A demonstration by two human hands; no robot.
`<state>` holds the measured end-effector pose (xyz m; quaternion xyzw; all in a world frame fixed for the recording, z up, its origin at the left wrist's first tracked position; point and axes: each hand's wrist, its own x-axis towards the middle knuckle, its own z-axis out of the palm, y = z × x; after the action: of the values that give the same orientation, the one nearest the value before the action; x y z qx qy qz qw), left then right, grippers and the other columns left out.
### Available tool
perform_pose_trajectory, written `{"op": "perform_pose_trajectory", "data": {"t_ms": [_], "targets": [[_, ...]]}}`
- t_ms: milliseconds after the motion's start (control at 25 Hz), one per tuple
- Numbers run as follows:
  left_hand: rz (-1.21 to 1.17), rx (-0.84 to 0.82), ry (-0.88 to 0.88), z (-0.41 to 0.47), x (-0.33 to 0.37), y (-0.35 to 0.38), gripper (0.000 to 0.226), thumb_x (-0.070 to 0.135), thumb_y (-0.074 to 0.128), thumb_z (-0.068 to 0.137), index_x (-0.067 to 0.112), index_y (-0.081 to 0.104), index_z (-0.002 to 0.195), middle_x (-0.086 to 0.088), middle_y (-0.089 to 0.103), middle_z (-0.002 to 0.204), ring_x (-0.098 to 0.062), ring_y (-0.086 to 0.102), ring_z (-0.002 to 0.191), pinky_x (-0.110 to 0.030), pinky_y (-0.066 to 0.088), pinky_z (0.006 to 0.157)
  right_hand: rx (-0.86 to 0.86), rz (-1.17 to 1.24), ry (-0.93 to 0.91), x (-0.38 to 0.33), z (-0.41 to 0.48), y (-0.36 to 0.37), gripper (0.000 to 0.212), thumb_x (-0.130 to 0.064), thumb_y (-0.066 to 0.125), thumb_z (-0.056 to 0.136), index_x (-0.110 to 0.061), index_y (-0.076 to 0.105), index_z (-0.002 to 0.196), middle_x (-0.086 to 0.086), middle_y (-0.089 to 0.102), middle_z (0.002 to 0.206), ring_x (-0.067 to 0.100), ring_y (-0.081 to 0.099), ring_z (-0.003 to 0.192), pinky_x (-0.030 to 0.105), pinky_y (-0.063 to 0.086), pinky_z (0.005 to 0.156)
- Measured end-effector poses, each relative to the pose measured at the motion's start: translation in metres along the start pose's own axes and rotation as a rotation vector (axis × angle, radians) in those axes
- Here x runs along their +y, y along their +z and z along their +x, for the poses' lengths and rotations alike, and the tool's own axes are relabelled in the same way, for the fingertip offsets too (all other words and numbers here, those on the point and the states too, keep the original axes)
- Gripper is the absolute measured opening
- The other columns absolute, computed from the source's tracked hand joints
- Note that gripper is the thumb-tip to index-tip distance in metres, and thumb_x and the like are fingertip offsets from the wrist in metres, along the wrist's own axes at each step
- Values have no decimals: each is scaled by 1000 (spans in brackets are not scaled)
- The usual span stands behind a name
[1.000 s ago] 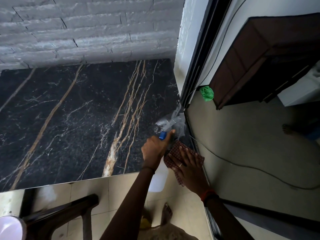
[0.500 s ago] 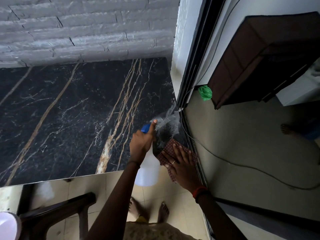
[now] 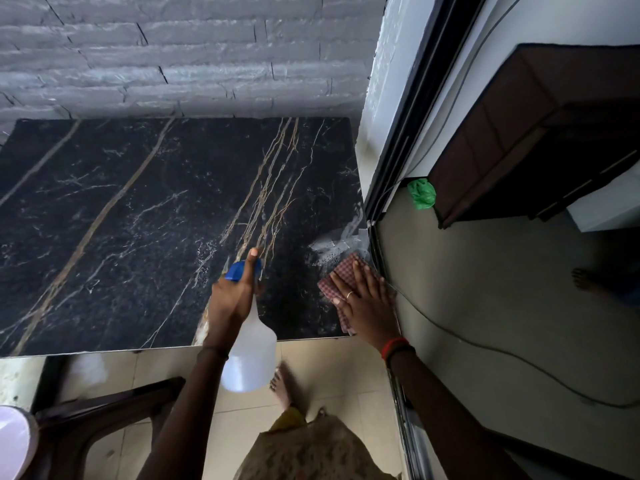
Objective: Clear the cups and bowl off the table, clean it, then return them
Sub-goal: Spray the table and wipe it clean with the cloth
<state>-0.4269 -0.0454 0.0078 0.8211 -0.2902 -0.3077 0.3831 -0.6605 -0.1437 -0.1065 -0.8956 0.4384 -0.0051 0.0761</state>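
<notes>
Head view: left hand [image 3: 231, 301] grips spray bottle [image 3: 251, 356]; flat right hand [image 3: 367, 301] hides most of checked cloth [image 3: 343, 270].

- The table [image 3: 121, 220] before you has a black marble-look top with gold and white veins, its far edge set against a grey brick wall [image 3: 173, 53].
- A pale wet smear [image 3: 332, 244] sits near the table's right edge, just beyond the cloth.
- The cloth [image 3: 341, 275] is red-and-white checked and lies flat at the near right corner, under your right hand [image 3: 367, 299], whose fingers are straight and spread.
- The spray bottle [image 3: 251, 355] is translucent white with a blue trigger head. Your left hand [image 3: 232, 299] grips its neck, tilted, nozzle over the tabletop, body hanging past the near edge.
</notes>
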Motion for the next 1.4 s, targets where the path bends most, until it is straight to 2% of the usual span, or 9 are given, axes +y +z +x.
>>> {"op": "perform_pose_trajectory", "data": {"t_ms": [80,240,520,720,920,1080,1200,1280,1400], "targets": [[0,4,-14,4,0,-4,63,79,27,82,23,57,78,-3,58,71,-21,54,66,-36,43,70,-45,-4,-14,-11,21,-1,56,-51,21,93,-40,18,148,13,13,159,38,11,145,62,15,113],[25,8,14,18,0,-2,85,81,26,81,5,62,88,-11,60,71,-27,57,67,-38,45,68,-40,25,-95,-43,29,2,54,-49,23,94,-39,27,146,14,20,157,39,19,143,62,17,112],[19,-53,44,40,18,6,72,67,29,90,3,62,91,-10,59,69,-23,53,60,-34,41,65,-24,-15,-176,-10,-29,3,51,-50,19,99,-41,19,149,9,19,158,32,17,145,59,25,112],[21,-108,56,50,16,12,63,69,28,87,14,57,76,-1,55,61,-18,50,55,-29,39,62,-62,-31,-84,8,29,-7,54,-50,23,97,-39,18,149,13,17,158,37,17,144,62,27,108],[82,-156,53,66,22,23,95,96,14,65,15,62,82,-9,61,68,-22,57,60,-34,45,64,-45,10,-109,-37,61,-6,54,-46,29,95,-40,19,148,14,20,157,38,19,143,63,23,109],[146,-231,47,81,42,40,117,102,9,54,13,66,104,-16,68,84,-30,65,78,-40,52,76,-34,6,-202,-39,17,3,48,-49,28,98,-44,23,146,9,17,159,33,17,145,58,17,113],[160,-323,78,86,63,56,91,88,17,72,12,64,93,-10,65,74,-25,64,70,-34,52,72,-7,-10,-136,-25,-20,7,49,-50,23,100,-41,21,149,9,18,158,34,19,144,55,18,110],[237,-401,131,86,78,70,71,71,21,86,15,63,103,-11,64,75,-27,63,70,-36,53,73,-12,3,-108,-20,-31,7,51,-49,28,100,-39,19,150,10,19,158,35,18,144,56,20,109],[307,-393,123,83,92,87,93,90,15,71,15,64,96,-10,62,71,-26,61,69,-40,52,74,-33,9,-114,-22,-31,4,53,-48,33,100,-40,17,150,10,17,159,34,16,145,56,19,110]]}}
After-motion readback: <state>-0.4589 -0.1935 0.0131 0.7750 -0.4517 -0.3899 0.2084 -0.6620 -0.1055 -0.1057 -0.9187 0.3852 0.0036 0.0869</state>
